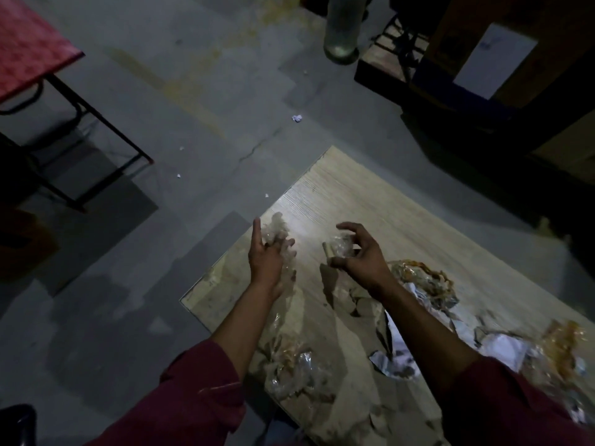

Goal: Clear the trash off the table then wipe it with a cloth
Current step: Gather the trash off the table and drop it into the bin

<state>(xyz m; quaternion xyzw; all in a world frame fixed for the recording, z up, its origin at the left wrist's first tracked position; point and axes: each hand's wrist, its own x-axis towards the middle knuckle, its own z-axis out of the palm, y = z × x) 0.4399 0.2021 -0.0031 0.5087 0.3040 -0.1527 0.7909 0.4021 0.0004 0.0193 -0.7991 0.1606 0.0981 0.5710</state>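
Observation:
A light wooden table (347,194) carries scattered trash: clear plastic wrappers, torn cardboard scraps (360,304) and crumpled paper (399,355). My left hand (267,255) is raised over the table's left edge, gripping a crumpled clear plastic wrapper (278,226) that hangs down below the palm. Over the table's middle, my right hand (360,255) has its fingers curled around a small wad of clear plastic (343,246) with a tan scrap. More plastic and orange-stained wrappers (418,278) lie to the right and near me. No cloth is visible.
The grey floor (193,123) holds small paper bits (297,118). A red-topped folding table (29,49) stands at far left. A large clear bottle (341,27) and dark boxes on a pallet (476,59) are at the back right. The room is dim.

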